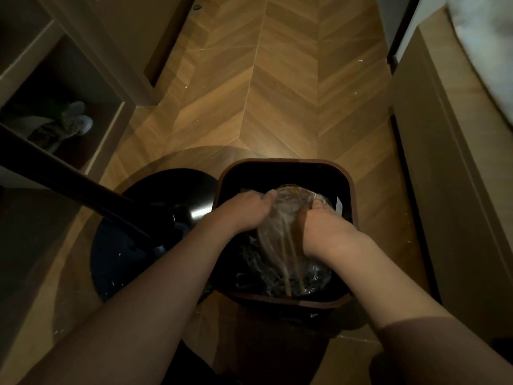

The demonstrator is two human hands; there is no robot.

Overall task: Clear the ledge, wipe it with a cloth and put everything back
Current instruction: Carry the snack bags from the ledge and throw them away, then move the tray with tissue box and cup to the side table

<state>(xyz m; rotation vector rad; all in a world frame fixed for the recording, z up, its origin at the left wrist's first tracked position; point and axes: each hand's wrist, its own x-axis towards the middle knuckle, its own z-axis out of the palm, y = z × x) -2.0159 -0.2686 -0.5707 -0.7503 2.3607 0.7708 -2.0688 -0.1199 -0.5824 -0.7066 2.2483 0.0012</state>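
A square brown bin (286, 163) with a black liner stands on the floor below me. Inside it sits a clear plastic-wrapped bundle (286, 218) with thin wooden sticks showing through the wrap. My left hand (247, 211) grips the bundle's left side, fingers curled over its top edge. My right hand (322, 226) grips its right side, fingers pressed into the plastic. Both hands are inside the bin's rim. No ledge or cloth is visible.
A black round lamp base (155, 218) with a dark pole (83, 176) stands just left of the bin. An open shelf unit (55, 115) with a small plant is at far left. Wooden cabinet fronts (444, 162) line the right. Herringbone wood floor (263, 93) stretches ahead.
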